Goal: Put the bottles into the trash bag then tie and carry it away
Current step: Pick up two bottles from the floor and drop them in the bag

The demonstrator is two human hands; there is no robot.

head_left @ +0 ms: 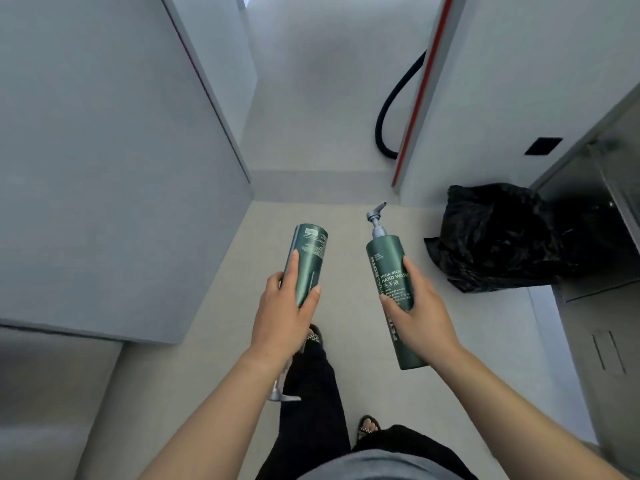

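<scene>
The left hand (284,306) is wrapped around an upside-down green pump bottle (306,261), pump hanging below the wrist. The right hand (420,306) clasps an upright hand wash bottle (389,271). Both are carried ahead, probably toward the black trash bag (498,237) slumped on the floor (242,306), ahead and right.

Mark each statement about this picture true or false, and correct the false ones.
1. Each hand holds a green bottle. True: left hand, right hand.
2. The left bottle has its pump pointing up. False: its pump hangs below the hand, and the right bottle has its pump on top.
3. The black trash bag sits on the floor to the right. True.
4. A bottle is already dropping into the bag. False: both are held, apart from it.
5. A black hose hangs ahead. True.
</scene>
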